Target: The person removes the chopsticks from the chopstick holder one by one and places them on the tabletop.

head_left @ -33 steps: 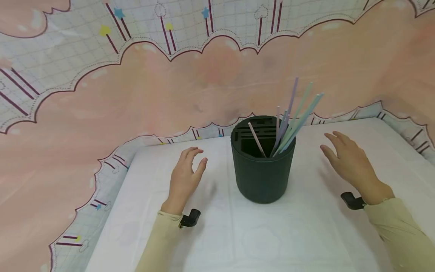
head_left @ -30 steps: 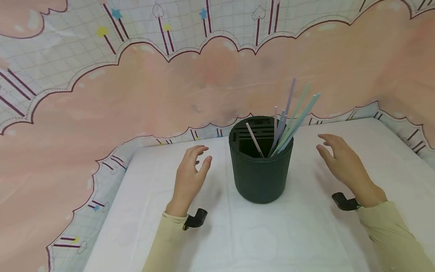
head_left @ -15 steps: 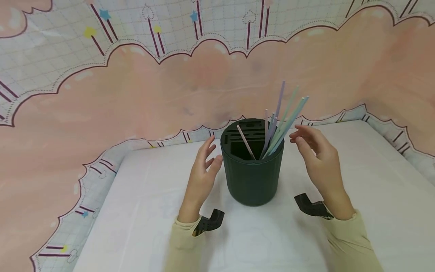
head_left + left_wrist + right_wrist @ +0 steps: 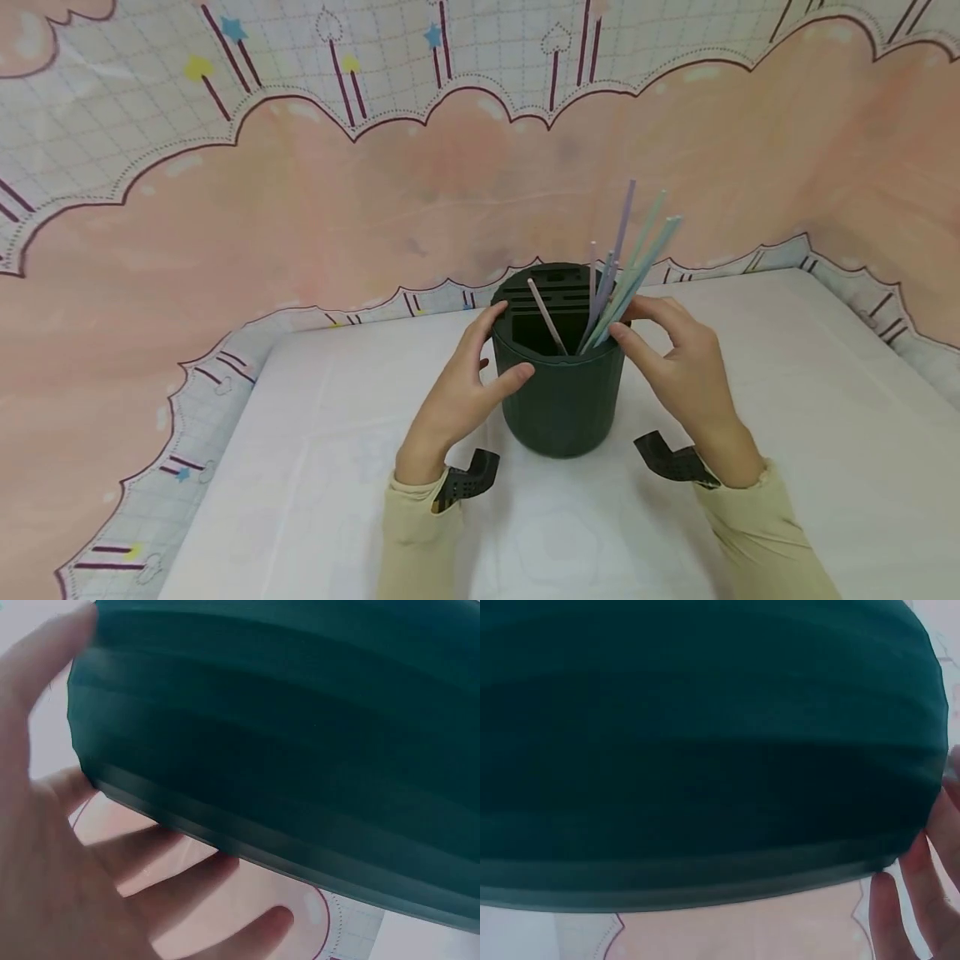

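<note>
A round, dark green utensil holder with a slotted section in its top stands upright on the white-covered table. Several pastel straws lean to the right out of its open compartment, and one pale pink straw tilts left. My left hand grips the holder's left side, thumb on the front near the rim and index finger at the rim further back. On the opposite side my right hand holds the rim between thumb and fingers. In the left wrist view the fingers reach along the holder's ribbed wall.
A white cloth covers the table. Behind it hangs a peach and white patterned backdrop, its lower edge running along the table's back and left sides. Each wrist carries a small black camera mount, one at the left sleeve.
Both hands have come inward from either side of the holder and now touch its rim. The holder stays in place on the table. The head view has shifted slightly.
</note>
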Motion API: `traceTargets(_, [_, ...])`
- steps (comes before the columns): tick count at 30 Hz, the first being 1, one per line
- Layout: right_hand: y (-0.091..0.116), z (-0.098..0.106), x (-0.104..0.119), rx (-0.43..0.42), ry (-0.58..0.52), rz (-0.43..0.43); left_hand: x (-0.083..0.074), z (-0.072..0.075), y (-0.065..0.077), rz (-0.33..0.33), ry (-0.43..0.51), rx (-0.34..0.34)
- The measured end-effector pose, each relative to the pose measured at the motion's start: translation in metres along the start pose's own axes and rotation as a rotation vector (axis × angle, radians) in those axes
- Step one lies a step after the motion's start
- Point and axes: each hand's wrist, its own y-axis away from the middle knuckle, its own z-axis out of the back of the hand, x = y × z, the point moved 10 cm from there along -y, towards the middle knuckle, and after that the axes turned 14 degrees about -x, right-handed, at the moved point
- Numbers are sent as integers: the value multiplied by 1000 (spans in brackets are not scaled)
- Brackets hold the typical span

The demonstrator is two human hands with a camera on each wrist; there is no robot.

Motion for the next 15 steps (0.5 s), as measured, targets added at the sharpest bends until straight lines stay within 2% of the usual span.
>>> traceTargets(2, [1,-3,3,8,11,36,9,-2,-3,2,-46,-17])
traceTargets(5, [3,-7,4,27,19,46,18,-3,-7,2,-81,-40])
traceTargets(15, [11,-22,10,153,60,2,23,-2,-8,27,-92,-57])
